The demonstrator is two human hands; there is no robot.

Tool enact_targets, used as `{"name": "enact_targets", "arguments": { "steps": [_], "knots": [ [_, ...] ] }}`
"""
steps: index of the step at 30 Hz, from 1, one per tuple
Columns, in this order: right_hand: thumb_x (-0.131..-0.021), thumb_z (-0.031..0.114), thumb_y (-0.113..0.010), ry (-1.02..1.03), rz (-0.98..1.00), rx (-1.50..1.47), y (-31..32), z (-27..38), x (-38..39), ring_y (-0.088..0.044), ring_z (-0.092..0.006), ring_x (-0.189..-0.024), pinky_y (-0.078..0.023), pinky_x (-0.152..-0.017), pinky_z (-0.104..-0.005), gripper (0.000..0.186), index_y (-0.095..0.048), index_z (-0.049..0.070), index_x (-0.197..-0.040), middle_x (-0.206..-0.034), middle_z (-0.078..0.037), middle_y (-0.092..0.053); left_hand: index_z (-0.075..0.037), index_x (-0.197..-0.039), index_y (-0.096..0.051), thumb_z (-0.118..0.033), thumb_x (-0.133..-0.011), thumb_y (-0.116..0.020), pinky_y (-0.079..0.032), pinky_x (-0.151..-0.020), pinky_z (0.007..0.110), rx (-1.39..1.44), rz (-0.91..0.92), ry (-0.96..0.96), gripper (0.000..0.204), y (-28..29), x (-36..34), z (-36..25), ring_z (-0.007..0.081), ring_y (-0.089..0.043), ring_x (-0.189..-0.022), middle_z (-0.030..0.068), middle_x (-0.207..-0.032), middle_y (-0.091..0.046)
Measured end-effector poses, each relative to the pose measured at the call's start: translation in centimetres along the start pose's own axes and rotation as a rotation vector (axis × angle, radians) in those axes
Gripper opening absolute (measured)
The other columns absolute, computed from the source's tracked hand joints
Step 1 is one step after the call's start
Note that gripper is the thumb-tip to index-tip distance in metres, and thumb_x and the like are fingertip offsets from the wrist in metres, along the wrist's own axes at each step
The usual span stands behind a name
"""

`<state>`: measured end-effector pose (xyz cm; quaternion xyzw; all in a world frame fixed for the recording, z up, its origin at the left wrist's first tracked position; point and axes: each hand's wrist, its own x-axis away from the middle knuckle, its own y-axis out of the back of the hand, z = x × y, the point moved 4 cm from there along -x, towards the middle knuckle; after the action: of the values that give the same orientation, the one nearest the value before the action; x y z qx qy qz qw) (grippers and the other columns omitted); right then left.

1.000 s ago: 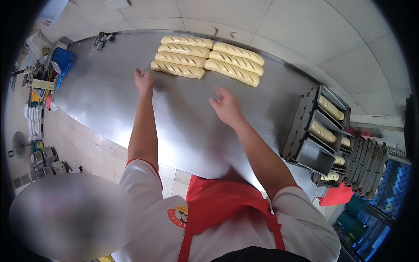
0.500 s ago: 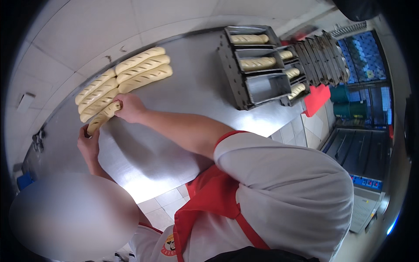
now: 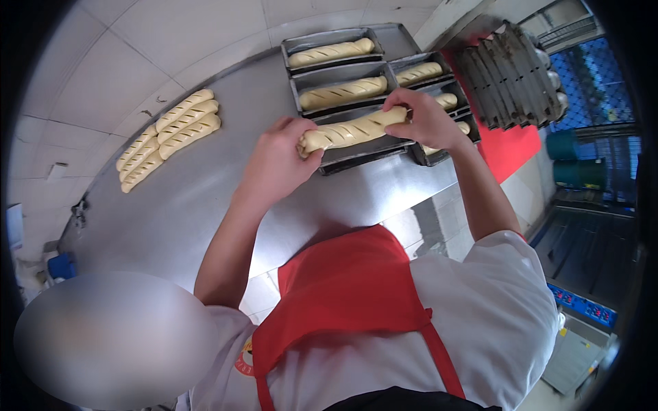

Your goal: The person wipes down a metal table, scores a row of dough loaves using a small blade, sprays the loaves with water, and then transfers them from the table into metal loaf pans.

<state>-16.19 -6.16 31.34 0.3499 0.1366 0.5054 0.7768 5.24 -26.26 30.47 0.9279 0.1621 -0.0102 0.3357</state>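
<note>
Between my two hands I hold a long pale dough loaf (image 3: 354, 131) with slanting cuts on top. Its left end is gripped by my left hand (image 3: 279, 155), its right end by my right hand (image 3: 430, 123). Directly beneath the loaf is a dark metal loaf pan (image 3: 363, 162), mostly hidden by the loaf. Farther back, two pans in the same set hold scored loaves (image 3: 345, 92). More filled pans (image 3: 418, 72) stand just to the right, partly covered by my right hand and forearm.
On the steel table (image 3: 233, 164), several scored dough loaves (image 3: 185, 123) lie in two groups at the left. A stack of dark pans (image 3: 507, 79) stands at the right by a red surface (image 3: 510, 151). A tiled wall (image 3: 199, 34) borders the table's far side.
Both hands have carried one dough loaf from the left group rightward to above the pan that was empty. The view has shifted to the right.
</note>
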Motion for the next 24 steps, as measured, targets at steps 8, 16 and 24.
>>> {"name": "enact_targets", "arguments": {
  "steps": [8, 16, 24],
  "knots": [
    [-0.086, 0.008, -0.07, 0.322, 0.053, 0.74, -2.7, -6.0, -1.1, -0.075, -0.0342, -0.102, -0.053, -0.096, -0.0479, 0.024, -0.072, 0.009, -0.11, -0.097, -0.013, -0.078, 0.001, -0.109, -0.071, -0.007, -0.083, -0.077, -0.06, -0.086, 0.049, -0.884, 0.462, -0.103, 0.028, -8.7, -5.0, -0.2, 0.041, -0.072, -0.104, 0.0194, -0.104, -0.075],
    [-0.094, 0.006, -0.063, 0.304, 0.135, 0.677, -4.0, -7.0, -1.7, -0.078, -0.0374, -0.099, -0.064, -0.084, -0.047, 0.022, -0.069, 0.0, -0.114, -0.098, -0.02, -0.078, 0.001, -0.112, -0.071, 0.007, -0.082, -0.069, -0.061, -0.086, 0.051, -0.813, 0.494, 0.027, 0.031, -11.7, -6.0, 1.3, 0.0425, -0.074, -0.1, 0.0239, -0.098, -0.075],
    [-0.094, 0.002, -0.061, 0.239, 0.145, 0.651, -3.7, -7.7, -2.0, -0.077, -0.0406, -0.098, -0.063, -0.086, -0.0504, 0.024, -0.069, 0.0, -0.116, -0.1, -0.023, -0.077, -0.001, -0.109, -0.075, -0.006, -0.085, -0.075, -0.062, -0.083, 0.046, -0.965, 0.571, -0.053, 0.024, -11.6, -5.8, 1.1, 0.0374, -0.076, -0.097, 0.0187, -0.102, -0.077]
  ]
}}
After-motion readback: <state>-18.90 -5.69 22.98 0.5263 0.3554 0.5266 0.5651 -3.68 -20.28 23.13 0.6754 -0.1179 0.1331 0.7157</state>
